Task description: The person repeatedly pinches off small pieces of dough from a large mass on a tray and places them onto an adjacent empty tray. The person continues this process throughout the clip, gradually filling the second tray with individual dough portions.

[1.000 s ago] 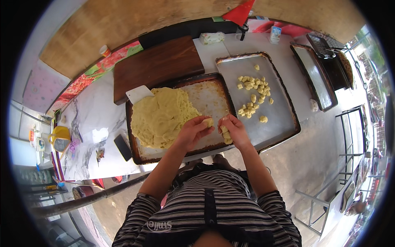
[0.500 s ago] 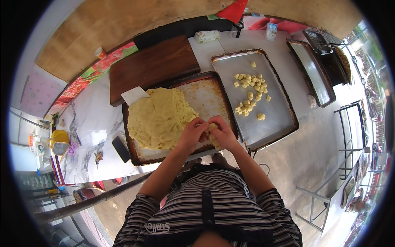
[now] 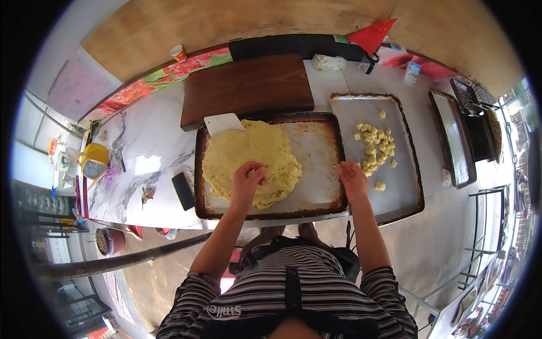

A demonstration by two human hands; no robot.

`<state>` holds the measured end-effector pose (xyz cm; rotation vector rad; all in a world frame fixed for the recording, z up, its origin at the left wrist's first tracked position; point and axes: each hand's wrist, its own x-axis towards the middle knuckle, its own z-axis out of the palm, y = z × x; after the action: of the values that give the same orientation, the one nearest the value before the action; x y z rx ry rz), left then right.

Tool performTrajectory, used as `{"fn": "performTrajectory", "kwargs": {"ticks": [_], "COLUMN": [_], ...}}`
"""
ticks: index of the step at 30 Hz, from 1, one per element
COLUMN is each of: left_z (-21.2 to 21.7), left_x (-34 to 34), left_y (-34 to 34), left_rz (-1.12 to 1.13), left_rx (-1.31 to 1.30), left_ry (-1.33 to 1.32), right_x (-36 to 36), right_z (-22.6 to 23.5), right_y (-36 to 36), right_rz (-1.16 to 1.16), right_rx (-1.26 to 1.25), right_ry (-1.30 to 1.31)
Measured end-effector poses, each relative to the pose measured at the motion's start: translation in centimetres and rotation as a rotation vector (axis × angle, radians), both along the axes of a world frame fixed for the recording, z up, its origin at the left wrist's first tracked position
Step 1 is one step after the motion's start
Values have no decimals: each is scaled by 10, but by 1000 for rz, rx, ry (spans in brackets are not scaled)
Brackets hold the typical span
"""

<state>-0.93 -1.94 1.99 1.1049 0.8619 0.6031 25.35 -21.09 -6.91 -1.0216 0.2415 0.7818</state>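
Observation:
A wide mound of pale yellow dough (image 3: pixel 254 150) covers the left part of a dark-rimmed baking tray (image 3: pixel 316 195). Over the mound's near edge is my left hand (image 3: pixel 247 179), its fingers curled closed; what lies inside them is hidden. My right hand (image 3: pixel 354 179) is at the place where this tray meets a second, silver baking tray (image 3: pixel 389 206). Its fingers are drawn together, and I cannot make out what they hold. Several small dough lumps (image 3: pixel 377 141) lie loosely grouped on the silver tray. A white scraper (image 3: pixel 224 123) rests against the mound's far left side.
Behind the trays sits a thick brown wooden board (image 3: pixel 248 87). A dark phone (image 3: pixel 183 191) lies left of the dough tray. Farther right stands another narrow tray (image 3: pixel 453 138). A tissue pack (image 3: pixel 329 62) and a red pennant (image 3: pixel 372 35) are along the back wall.
My hands, together over the dough tray's near edge before, have moved apart: the left over the mound, the right to the silver tray's side. The whole view has shifted and turned slightly.

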Motion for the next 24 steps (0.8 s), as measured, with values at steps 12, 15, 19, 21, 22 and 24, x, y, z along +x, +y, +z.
{"fn": "performTrajectory", "kwargs": {"ticks": [12,15,19,21,22,24], "left_z": [-9,-14,-22,-24,-24,-22], "left_x": [12,13,14,14,14,14], "left_y": [21,21,17,15,15,15], "left_rz": [-106,-115,-84,-120,-121,-117], "left_rx": [771,845,906,841,820,799], "left_ry": [517,557,593,624,624,614], "right_x": [-40,-39,-37,-36,-36,-40], "right_z": [33,31,34,40,43,48], "right_y": [237,241,231,221,214,195], "right_rz": [790,960,1022,1054,1067,1062], "right_rx": [-170,-272,-291,-323,-351,-366], "right_ry": [-1213,-1120,-1048,-1034,-1028,-1003]}}
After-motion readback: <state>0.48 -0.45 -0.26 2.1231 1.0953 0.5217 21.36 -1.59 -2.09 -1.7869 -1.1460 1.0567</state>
